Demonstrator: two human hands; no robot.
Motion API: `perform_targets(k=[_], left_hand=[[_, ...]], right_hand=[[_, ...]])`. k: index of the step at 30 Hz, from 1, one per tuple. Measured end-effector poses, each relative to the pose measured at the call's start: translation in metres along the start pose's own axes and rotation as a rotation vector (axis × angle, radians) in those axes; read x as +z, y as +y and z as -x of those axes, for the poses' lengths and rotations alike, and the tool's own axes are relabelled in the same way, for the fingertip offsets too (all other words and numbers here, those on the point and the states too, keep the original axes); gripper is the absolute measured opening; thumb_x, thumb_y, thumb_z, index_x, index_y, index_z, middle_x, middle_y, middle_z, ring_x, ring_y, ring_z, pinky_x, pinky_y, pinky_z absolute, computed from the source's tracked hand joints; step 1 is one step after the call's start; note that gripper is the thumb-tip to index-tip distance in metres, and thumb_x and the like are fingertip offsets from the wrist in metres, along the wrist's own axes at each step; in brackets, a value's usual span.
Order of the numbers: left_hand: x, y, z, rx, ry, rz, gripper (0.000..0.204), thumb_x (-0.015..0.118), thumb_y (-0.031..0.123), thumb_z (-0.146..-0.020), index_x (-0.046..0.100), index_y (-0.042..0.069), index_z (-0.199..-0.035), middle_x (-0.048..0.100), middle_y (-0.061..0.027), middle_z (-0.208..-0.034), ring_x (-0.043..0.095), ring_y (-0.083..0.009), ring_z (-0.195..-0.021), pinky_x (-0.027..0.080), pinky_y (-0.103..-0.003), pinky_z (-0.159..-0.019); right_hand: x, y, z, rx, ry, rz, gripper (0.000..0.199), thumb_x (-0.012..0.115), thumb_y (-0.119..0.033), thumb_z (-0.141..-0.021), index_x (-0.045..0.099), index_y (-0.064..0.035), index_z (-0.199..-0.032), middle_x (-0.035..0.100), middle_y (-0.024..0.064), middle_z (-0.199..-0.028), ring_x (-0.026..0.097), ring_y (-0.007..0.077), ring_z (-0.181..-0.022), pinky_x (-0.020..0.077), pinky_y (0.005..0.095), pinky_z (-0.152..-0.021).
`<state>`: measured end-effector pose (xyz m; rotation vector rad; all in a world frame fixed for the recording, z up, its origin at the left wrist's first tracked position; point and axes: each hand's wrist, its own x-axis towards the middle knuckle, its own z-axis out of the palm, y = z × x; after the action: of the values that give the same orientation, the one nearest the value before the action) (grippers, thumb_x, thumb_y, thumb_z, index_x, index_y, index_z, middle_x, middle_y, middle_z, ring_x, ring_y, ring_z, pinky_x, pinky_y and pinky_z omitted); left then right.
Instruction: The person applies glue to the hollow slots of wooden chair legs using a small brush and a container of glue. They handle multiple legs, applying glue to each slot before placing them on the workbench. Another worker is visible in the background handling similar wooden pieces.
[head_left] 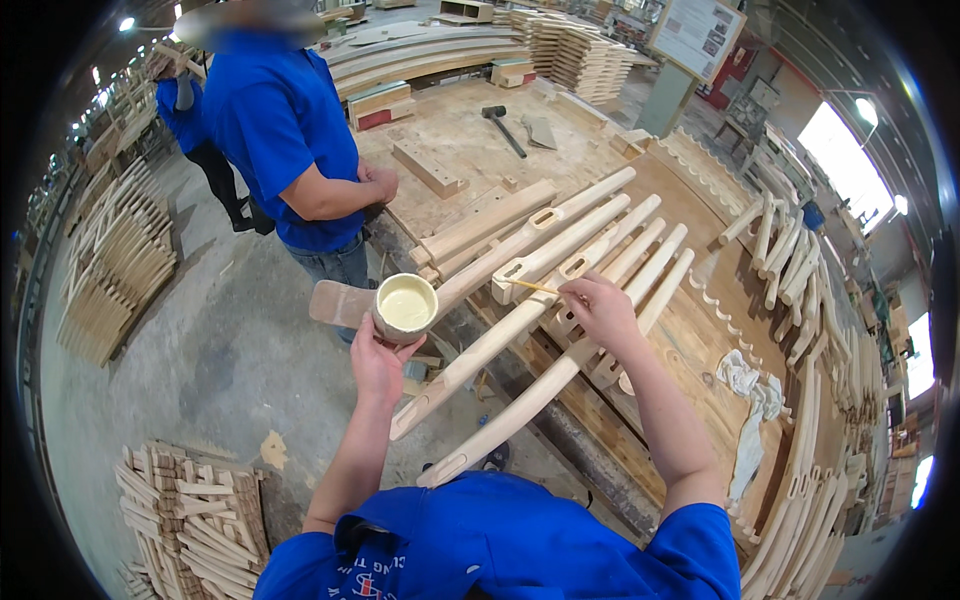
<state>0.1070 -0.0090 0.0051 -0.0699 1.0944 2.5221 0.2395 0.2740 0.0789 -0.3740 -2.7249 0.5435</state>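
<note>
My left hand (380, 362) is wrapped round a round pot (406, 304) of pale yellow, creamy liquid, held out beyond the bench edge. In my right hand (604, 310) is a thin wooden stick (532, 287), pinched between the fingers. Its tip reaches the slotted end of a pale wooden leg (510, 268); whether it touches the slot I cannot tell. Several curved wooden legs with oval slots lie side by side under and around my right hand. Two of them, a long leg (470, 352) and a curved leg (510, 415), jut over the bench edge toward me.
A co-worker in blue (290, 130) stands at the bench's left side, hands together. On the workbench (455, 110) lie a black mallet (503, 130), wooden blocks (428, 168) and a white rag (752, 405). Stacked wooden parts (195, 510) stand on the floor at lower left; more legs (790, 245) lie right.
</note>
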Motion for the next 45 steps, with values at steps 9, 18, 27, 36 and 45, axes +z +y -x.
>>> perform_targets(k=[9, 18, 27, 36, 45], left_hand=[[-0.012, 0.003, 0.003, -0.014, 0.008, -0.041, 0.045, 0.036, 0.035, -0.100, 0.040, 0.000, -0.127, 0.047, -0.0161, -0.126, 0.053, -0.0304, -0.114, 0.052, -0.050, -0.088], [-0.016, 0.006, 0.006, 0.038, 0.020, -0.027, 0.044, 0.036, 0.033, -0.100, 0.043, -0.005, -0.123, 0.049, -0.0188, -0.121, 0.057, -0.0309, -0.107, 0.055, -0.048, -0.083], [-0.012, 0.006, 0.009, 0.047, 0.004, -0.031, 0.044, 0.036, 0.033, -0.100, 0.043, -0.005, -0.123, 0.049, -0.0187, -0.121, 0.057, -0.0304, -0.106, 0.055, -0.047, -0.083], [-0.015, 0.006, 0.010, 0.038, 0.016, -0.019, 0.043, 0.034, 0.032, -0.101, 0.042, -0.004, -0.125, 0.048, -0.0178, -0.123, 0.056, -0.0308, -0.108, 0.055, -0.047, -0.084], [-0.018, 0.010, 0.010, 0.033, 0.044, -0.049, 0.044, 0.034, 0.032, -0.101, 0.039, -0.004, -0.127, 0.043, -0.0187, -0.128, 0.051, -0.0316, -0.115, 0.054, -0.050, -0.086]], right_hand=[[-0.010, 0.006, -0.003, -0.067, -0.042, -0.003, 0.012, 0.060, -0.017, -0.084, 0.068, -0.0123, -0.092, 0.061, 0.0058, -0.086, 0.061, 0.0261, -0.082, 0.0501, 0.0366, -0.072], [-0.003, 0.011, 0.010, 0.015, 0.058, 0.024, 0.014, 0.061, -0.015, -0.083, 0.068, -0.0119, -0.094, 0.061, 0.0067, -0.086, 0.061, 0.0264, -0.083, 0.0503, 0.0367, -0.071], [0.011, -0.006, 0.025, -0.099, 0.246, 0.226, 0.013, 0.063, -0.011, -0.078, 0.068, -0.0141, -0.090, 0.057, 0.0044, -0.082, 0.060, 0.0235, -0.081, 0.0504, 0.0373, -0.066], [0.014, -0.012, 0.031, -0.152, 0.279, 0.246, 0.014, 0.064, -0.009, -0.075, 0.067, -0.0128, -0.088, 0.058, 0.0042, -0.084, 0.060, 0.0240, -0.081, 0.0504, 0.0368, -0.065], [0.011, 0.008, 0.011, -0.032, 0.358, 0.224, 0.009, 0.064, -0.010, -0.077, 0.066, -0.0121, -0.086, 0.057, 0.0044, -0.086, 0.058, 0.0244, -0.082, 0.0503, 0.0373, -0.066]])
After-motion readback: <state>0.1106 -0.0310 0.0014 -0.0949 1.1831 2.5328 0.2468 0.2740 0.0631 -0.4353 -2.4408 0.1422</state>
